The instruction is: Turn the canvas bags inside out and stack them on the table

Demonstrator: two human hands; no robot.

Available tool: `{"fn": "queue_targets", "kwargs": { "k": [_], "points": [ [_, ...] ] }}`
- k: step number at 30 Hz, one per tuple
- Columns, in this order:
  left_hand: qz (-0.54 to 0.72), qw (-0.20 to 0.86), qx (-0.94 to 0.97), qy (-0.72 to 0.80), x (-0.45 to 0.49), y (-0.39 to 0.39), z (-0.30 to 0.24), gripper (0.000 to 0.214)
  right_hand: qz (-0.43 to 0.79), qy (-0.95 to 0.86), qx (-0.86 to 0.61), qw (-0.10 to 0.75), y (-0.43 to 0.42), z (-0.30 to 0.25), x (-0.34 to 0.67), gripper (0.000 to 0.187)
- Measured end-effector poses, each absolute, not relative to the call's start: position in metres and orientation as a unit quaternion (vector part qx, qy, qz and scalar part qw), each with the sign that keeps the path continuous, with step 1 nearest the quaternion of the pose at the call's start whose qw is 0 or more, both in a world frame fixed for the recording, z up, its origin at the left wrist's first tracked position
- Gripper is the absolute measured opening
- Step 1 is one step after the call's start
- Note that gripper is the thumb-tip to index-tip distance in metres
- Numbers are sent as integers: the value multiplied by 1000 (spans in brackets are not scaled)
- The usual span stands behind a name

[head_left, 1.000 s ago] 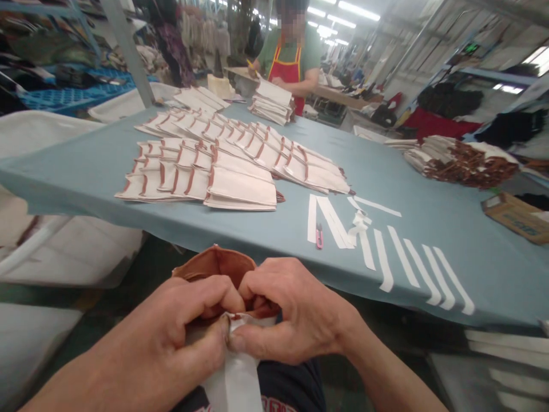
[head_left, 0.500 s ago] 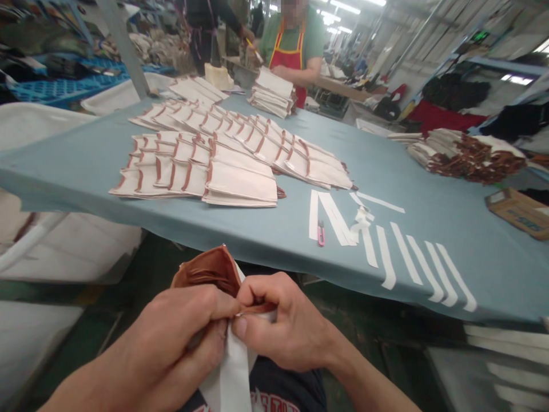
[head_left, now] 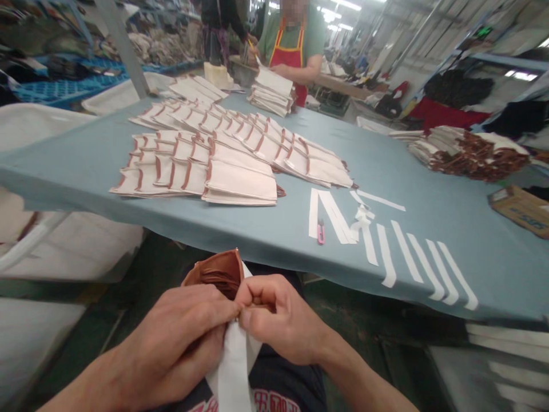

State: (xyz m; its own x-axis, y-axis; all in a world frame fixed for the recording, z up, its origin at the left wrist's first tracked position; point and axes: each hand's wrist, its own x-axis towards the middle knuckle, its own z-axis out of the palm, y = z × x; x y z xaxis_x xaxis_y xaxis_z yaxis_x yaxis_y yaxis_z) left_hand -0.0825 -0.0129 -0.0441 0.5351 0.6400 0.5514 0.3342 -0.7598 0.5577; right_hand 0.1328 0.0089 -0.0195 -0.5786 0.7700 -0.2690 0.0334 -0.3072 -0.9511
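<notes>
Over my lap, below the table's near edge, my left hand [head_left: 180, 337] and my right hand [head_left: 278, 320] are closed together. Between them they pinch a bundle of brown straps [head_left: 217, 272] and a white strip [head_left: 234, 366] that hangs down between my fingers. The brown bundle sticks up above my left fingers. My thumbs and forefingers meet at the strip's top end.
On the blue-grey table [head_left: 429, 189] lie rows of cream pieces with brown trim [head_left: 214, 166], several white strips [head_left: 386, 240] and a pink cutter [head_left: 320, 232]. A pile of strapped pieces [head_left: 467, 151] and a cardboard box [head_left: 521, 209] are at the right. A person in a red apron [head_left: 291, 51] works at the far side.
The white strip has been wrapped closer round the brown bundle, and my hands have drawn a little nearer to me. The person opposite has shifted their hands over their stack.
</notes>
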Motion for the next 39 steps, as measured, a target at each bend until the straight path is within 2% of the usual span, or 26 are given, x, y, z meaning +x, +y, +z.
{"fn": "queue_targets", "kwargs": {
  "k": [3, 5, 7, 9, 11, 14, 19, 26, 33, 35, 39],
  "points": [
    [355, 203, 845, 344, -86, -15, -27, 19, 620, -619, -393, 281, 5, -11, 139, 5],
    [310, 242, 846, 359, -90, -13, -15, 14, 538, -682, -395, 299, 2, -7, 142, 4],
    [257, 296, 852, 346, -91, -8, -8, 28, 466, -728, -385, 324, -1, -6, 143, 6],
    [229, 296, 871, 319, -91, -3, -7, 40, 424, -750, -370, 348, -4, -7, 143, 8],
    [248, 227, 898, 285, -90, 1, -14, 43, 425, -746, -357, 367, -6, -9, 142, 8],
    [298, 152, 911, 242, -90, 3, -32, 42, 500, -701, -350, 370, -9, -16, 140, 8],
    [358, 251, 867, 240, -92, 12, -53, 52, 576, -639, -341, 378, -11, -26, 136, 4],
    [298, 335, 855, 260, -84, 18, -11, 72, 420, -751, -319, 398, -9, -19, 149, 9],
    [257, 273, 896, 239, -58, 17, 13, 60, 371, -780, -327, 383, -10, -10, 165, 12],
    [248, 330, 874, 257, -52, 18, 10, 57, 365, -786, -323, 381, -11, -8, 169, 11],
    [231, 571, 734, 286, -45, 19, -3, 60, 365, -782, -329, 383, -12, -10, 172, 14]
  ]
}}
